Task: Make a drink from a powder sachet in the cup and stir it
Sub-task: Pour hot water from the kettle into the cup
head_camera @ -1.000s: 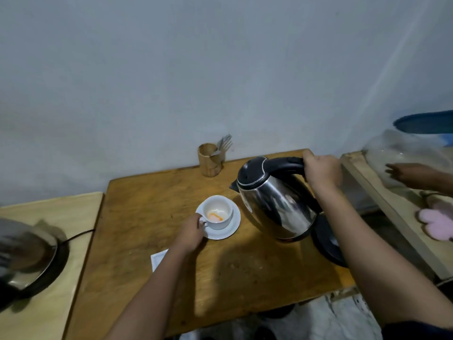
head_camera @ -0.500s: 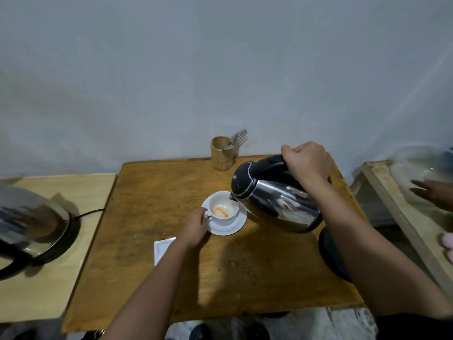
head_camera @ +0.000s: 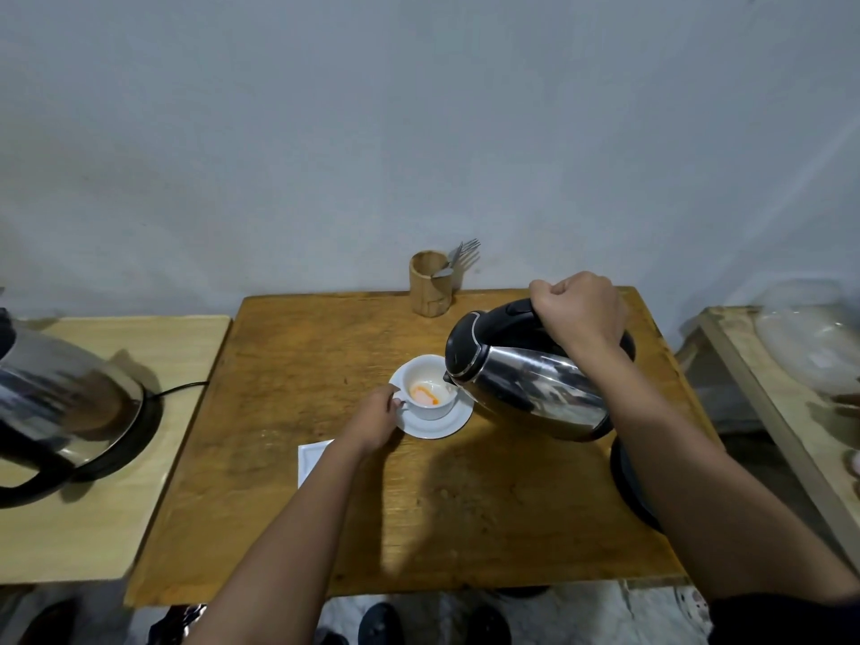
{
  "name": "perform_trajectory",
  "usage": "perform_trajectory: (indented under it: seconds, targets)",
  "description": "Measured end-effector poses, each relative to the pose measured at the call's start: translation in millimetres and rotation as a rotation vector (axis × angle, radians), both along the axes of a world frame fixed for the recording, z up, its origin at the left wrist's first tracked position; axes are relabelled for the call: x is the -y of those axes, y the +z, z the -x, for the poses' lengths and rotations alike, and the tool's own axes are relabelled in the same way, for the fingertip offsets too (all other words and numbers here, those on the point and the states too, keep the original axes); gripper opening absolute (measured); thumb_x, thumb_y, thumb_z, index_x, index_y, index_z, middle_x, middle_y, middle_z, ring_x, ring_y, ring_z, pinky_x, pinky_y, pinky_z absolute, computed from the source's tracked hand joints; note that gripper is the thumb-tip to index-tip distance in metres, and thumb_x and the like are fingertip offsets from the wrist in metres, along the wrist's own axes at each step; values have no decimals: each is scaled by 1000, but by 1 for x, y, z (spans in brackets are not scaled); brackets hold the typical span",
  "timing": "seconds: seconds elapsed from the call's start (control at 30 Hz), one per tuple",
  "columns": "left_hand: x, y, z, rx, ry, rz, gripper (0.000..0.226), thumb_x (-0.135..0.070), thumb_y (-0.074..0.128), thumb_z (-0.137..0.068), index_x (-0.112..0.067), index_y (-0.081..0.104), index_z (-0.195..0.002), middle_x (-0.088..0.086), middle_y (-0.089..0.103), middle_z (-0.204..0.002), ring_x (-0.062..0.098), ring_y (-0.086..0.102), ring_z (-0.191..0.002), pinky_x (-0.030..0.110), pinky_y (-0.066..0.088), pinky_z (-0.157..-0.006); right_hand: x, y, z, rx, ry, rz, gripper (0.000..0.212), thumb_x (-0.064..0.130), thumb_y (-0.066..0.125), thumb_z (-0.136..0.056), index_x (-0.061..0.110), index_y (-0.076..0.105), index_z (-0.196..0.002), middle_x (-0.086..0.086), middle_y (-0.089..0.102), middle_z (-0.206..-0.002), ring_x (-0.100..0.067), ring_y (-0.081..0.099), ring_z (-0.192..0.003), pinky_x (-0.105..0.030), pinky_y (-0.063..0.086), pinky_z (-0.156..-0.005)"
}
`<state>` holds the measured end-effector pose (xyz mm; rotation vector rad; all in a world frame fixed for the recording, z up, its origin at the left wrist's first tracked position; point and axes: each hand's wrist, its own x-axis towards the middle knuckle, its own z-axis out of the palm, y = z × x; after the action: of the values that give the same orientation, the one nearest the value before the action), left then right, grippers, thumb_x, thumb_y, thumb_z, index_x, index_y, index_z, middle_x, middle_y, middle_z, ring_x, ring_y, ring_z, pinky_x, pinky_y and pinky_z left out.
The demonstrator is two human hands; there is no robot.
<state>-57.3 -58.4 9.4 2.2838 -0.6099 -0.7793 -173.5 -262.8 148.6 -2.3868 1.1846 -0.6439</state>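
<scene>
A white cup [head_camera: 426, 372] stands on a white saucer [head_camera: 442, 425] in the middle of the wooden table [head_camera: 302, 356]. Orange and pale powder lies in the cup's bottom. My left hand [head_camera: 372, 418] pinches the cup's handle on its left side. My right hand [head_camera: 579, 309] grips the black handle of a steel kettle [head_camera: 535, 388]. The kettle is tilted left, its spout right over the cup's right rim. I cannot tell whether water is flowing.
A wooden holder [head_camera: 429, 290] with forks stands at the table's back edge. A white sachet [head_camera: 312, 460] lies by my left forearm. The kettle's black base [head_camera: 626, 486] sits at the right front. A second kettle [head_camera: 60, 398] stands on the left side table. A shelf is at right.
The kettle came off its base, moved left and tipped further, so its spout now reaches the cup's rim. My left hand stayed on the cup.
</scene>
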Motion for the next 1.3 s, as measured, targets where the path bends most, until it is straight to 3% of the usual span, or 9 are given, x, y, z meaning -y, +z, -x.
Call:
perform_trajectory:
  seconds: [0.67,0.87,1.3]
  targets:
    - [4,0,2,4,35,6,33,-11,37,-97,-5,49,-128,18,53,-132,30,51,-117,29,37,-86,2,-4,0,2,-18,27,40,30,49,-78,11,46,-43,1,32,-39,-20,33,-39,-24,29,-47]
    - [3,-1,1,-1,29,2,33,-12,38,-97,-7,50,-127,18,53,-132,31,51,-117,33,40,-90,2,-3,-3,-14,-13,27,42,28,50,-79,13,40,-41,3,30,-39,-18,30,-38,-22,25,-45]
    - [3,3,2,-15,34,2,34,-12,37,-97,-8,49,-129,16,53,-134,30,51,-120,38,42,-98,0,-3,-10,-46,-11,37,39,29,49,-79,12,46,-44,1,32,-40,-19,32,-40,-23,27,-46]
